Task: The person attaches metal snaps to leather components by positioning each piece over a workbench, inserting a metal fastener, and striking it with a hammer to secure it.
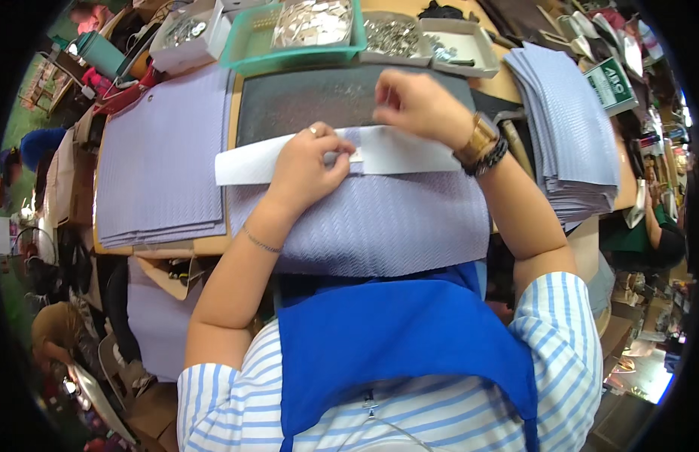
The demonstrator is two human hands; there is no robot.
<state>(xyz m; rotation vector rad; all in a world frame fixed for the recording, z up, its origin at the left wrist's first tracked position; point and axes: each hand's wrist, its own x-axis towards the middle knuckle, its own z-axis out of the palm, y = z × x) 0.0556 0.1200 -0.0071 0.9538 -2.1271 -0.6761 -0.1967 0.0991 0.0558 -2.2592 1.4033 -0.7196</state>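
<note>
In front of me lies a lavender sheet [395, 222] with a woven texture, its far edge turned over to show a white backing [413, 154]. A short lavender strip [355, 137] crosses this white flap near its middle. My left hand [312, 162] rests on the flap, thumb and fingers closed around a small pale piece [356, 157] at the strip. Just beyond the flap, my right hand [421, 105] is raised over the dark mat [289, 98]. Its fingers are curled together, and whatever they hold is hidden.
Stacks of lavender sheets lie at left [165, 158] and right [568, 128]. Along the back stand a green basket [244, 41] with a box of white pieces [313, 21], and trays of metal parts [395, 36]. A green-and-white box [612, 85] sits far right. Other people work nearby.
</note>
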